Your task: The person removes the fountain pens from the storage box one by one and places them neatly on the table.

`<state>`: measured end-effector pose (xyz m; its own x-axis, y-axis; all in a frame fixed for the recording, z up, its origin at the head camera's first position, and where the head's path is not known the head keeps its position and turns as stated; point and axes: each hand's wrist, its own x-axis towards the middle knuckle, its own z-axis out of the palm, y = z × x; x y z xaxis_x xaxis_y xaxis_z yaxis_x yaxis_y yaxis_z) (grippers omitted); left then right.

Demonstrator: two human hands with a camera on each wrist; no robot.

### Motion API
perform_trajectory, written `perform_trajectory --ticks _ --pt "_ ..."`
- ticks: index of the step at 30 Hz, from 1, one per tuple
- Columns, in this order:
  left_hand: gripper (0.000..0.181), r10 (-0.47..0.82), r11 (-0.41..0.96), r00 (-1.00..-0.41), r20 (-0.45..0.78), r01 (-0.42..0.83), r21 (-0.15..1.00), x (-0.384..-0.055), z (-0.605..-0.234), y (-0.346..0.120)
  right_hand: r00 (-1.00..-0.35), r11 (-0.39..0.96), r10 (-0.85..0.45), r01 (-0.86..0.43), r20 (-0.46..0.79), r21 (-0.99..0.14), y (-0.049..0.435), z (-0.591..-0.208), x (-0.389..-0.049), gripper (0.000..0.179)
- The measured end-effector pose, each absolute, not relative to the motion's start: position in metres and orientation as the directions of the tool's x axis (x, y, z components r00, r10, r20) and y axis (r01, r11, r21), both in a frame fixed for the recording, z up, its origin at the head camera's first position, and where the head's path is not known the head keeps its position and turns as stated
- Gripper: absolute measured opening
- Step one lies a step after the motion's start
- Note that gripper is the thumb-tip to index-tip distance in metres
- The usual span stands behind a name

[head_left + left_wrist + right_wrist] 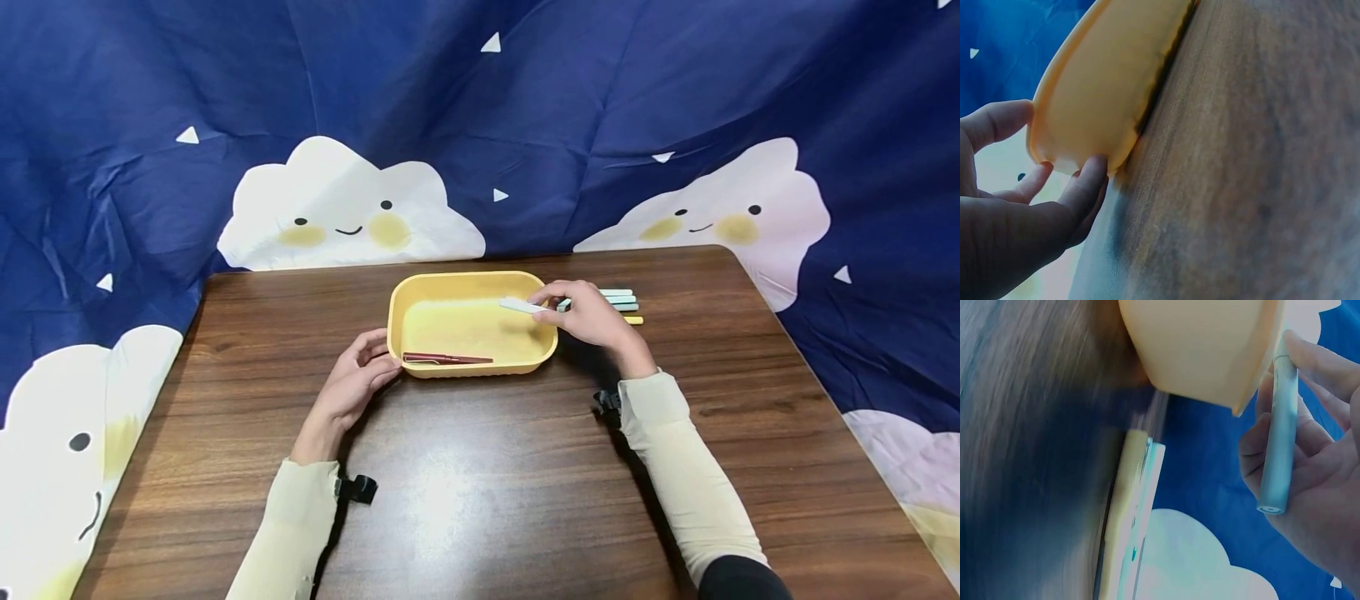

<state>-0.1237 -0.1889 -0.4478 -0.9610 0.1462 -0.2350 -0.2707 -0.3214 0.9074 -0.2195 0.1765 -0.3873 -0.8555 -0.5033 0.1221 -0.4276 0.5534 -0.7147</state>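
Note:
In the head view, my right hand point(588, 315) pinches a white pen point(520, 306) over the right part of a yellow tray point(472, 277). The right wrist view shows that pen point(1282, 437) between thumb and fingers, its butt end pointing back across the palm, beside the tray's end point(1204, 350). At the opposite end, my left hand point(356, 379) has its spread fingertips against the tray's outer wall and rim, which the left wrist view shows closely on the tray wall point(1100, 81). Inside the tray, a dark red pen point(447, 359) with a clip lies along the near wall.
Several pens lie on the table to the tray's right, partly behind my right hand: pale green pens point(622, 299) and a yellow pen point(633, 320). The brown wooden table point(480, 467) ends at the back against a blue cloth point(420, 83) printed with clouds.

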Motion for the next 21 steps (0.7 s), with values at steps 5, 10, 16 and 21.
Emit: perform_trajectory --ticks 5,10,16,21 --pt "0.063 0.147 -0.315 -0.960 -0.239 -0.274 0.908 -0.124 -0.447 -0.189 -0.865 0.568 -0.488 -0.415 0.116 -0.710 0.186 -0.386 -0.220 0.015" --pt "0.063 0.146 -0.315 -0.959 -0.243 -0.277 0.908 -0.124 -0.446 -0.189 -0.872 0.570 -0.478 -0.402 0.108 -0.716 0.195 -0.389 -0.220 0.014" --pt "0.062 0.147 -0.311 -0.959 -0.244 -0.279 0.909 -0.123 -0.445 -0.188 -0.880 0.567 -0.466 -0.378 0.093 -0.732 0.204 -0.393 -0.221 0.014" --pt "0.062 0.145 -0.313 -0.959 -0.244 -0.279 0.908 -0.123 -0.445 -0.188 -0.885 0.575 -0.459 -0.367 0.083 -0.731 0.211 -0.393 -0.220 0.013"
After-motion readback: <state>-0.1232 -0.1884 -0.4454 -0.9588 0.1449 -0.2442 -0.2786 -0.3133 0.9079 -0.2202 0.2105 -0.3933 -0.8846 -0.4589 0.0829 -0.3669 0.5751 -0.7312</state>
